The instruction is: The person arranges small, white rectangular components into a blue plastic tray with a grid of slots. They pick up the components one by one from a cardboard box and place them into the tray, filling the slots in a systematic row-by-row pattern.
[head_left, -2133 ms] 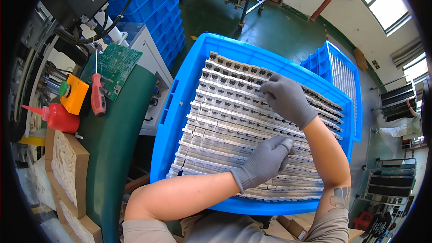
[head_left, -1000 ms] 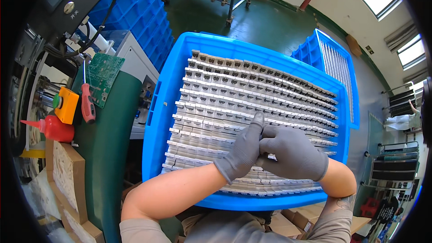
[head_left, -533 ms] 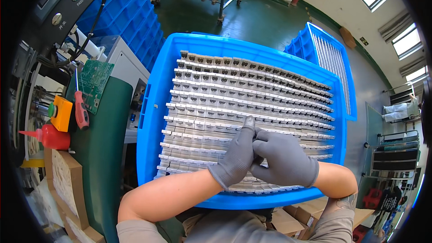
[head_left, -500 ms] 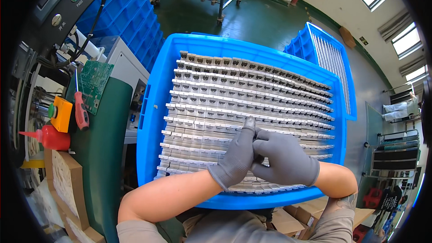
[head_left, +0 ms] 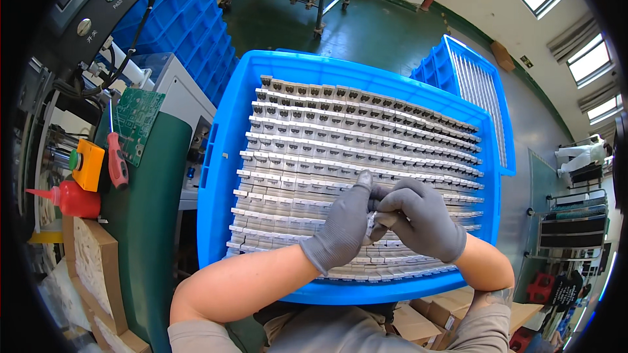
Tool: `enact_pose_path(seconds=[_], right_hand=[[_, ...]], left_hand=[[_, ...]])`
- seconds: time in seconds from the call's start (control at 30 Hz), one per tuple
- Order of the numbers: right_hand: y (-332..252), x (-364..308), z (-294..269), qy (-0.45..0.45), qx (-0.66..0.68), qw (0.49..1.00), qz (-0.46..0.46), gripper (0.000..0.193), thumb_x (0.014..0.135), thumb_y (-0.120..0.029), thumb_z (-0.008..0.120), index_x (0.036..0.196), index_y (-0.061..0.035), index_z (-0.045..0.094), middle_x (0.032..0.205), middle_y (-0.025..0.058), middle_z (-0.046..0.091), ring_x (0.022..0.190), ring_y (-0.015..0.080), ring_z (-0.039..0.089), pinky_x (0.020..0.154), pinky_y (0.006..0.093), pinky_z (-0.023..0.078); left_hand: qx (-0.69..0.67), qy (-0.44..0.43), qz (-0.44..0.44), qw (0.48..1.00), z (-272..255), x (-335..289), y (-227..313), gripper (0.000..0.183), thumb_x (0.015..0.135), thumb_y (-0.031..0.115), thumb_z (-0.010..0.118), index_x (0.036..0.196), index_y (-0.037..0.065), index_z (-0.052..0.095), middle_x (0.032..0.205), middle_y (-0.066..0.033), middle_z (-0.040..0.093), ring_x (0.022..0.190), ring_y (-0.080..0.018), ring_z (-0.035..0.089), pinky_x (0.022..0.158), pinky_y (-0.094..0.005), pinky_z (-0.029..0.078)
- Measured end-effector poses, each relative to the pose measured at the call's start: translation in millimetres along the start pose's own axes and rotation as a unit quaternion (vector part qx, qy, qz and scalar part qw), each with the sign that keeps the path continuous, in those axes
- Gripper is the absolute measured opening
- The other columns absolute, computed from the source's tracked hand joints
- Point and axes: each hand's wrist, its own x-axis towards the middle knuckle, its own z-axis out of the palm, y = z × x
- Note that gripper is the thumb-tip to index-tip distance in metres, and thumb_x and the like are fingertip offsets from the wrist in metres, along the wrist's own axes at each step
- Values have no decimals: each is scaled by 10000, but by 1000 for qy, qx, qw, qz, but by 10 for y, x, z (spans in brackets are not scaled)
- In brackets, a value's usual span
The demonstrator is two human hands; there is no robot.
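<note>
My left hand (head_left: 345,222), in a grey knit glove, is closed with its thumb pointing away from me over the middle of the crate. My right hand (head_left: 422,217), gloved alike, is closed against it with bent, pinching fingers. A small pale piece (head_left: 371,220) shows between the two hands; its kind is too hidden to make out. Under both hands a blue plastic crate (head_left: 219,219) holds many rows of light-grey block-shaped parts (head_left: 307,149) with dark openings on the farther rows.
At left, a green mat (head_left: 157,222) bears a red-handled screwdriver (head_left: 116,162), a green circuit board (head_left: 139,121), a yellow button box (head_left: 86,166) and a red bottle (head_left: 80,199). Another blue crate (head_left: 451,68) stands at far right, blue crates (head_left: 176,33) at far left. Cardboard boxes (head_left: 415,323) lie near me.
My right hand's fingers have lifted and bent away slightly from my left hand, baring the small pale piece between them. My left hand has hardly moved.
</note>
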Motion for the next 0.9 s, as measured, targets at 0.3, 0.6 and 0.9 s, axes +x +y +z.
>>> enact_pose_path(seconds=[0.3,0.6,0.9], right_hand=[[-251,62,36,-66,-42,997,-2,177,738,-142,766,839,-53,652,868,126,631,770,327,636,658,427,531],[-87,-63,32,18,50,998,15,157,808,-106,762,901,-71,641,853,108,602,737,299,633,619,388,519],[235,-197,-42,187,-3,977,-103,223,858,-50,750,1014,-61,591,915,116,628,746,265,633,620,358,520]], left_hand=[[50,31,29,998,-94,65,-179,591,1104,476,249,1071,36,641,930,-55,649,778,-107,590,678,-267,524],[14,38,-7,999,86,-57,-55,487,1088,452,335,1017,57,611,803,-26,595,625,-92,519,479,-251,410],[125,44,23,991,415,-257,169,336,1096,359,384,1003,74,536,707,-64,534,499,-100,403,427,-232,303]])
